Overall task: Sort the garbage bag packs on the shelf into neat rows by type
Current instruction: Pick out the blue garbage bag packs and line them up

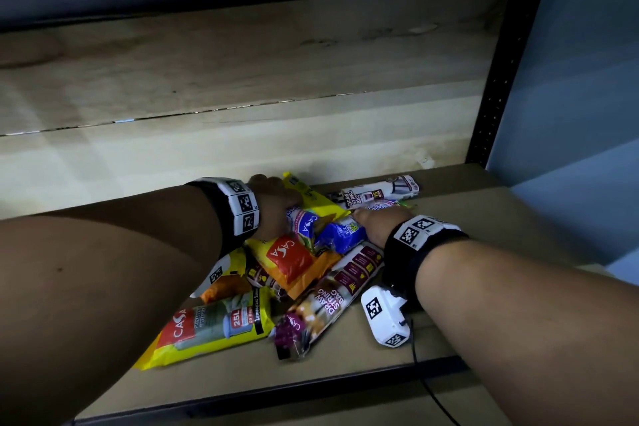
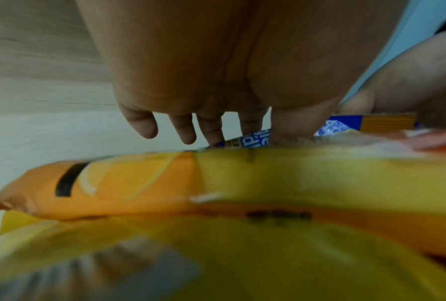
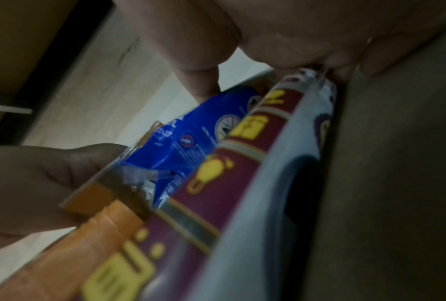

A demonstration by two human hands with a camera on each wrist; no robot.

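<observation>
back panel [image 1: 242, 55]: pale wood | upright [image 1: 498, 79]: black, perforated | light: seemingly dim

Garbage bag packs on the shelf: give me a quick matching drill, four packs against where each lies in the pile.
Packs:
1. yellow 25L pack
2. blue pack
3. white draw string roll
4. maroon draw string roll

Places:
A. far back right, near the wall
B. front left edge of the pile
C. front, slanting towards the right wrist
D. middle, beside the right hand

Pairs: 1-B, 2-D, 3-A, 4-C
</observation>
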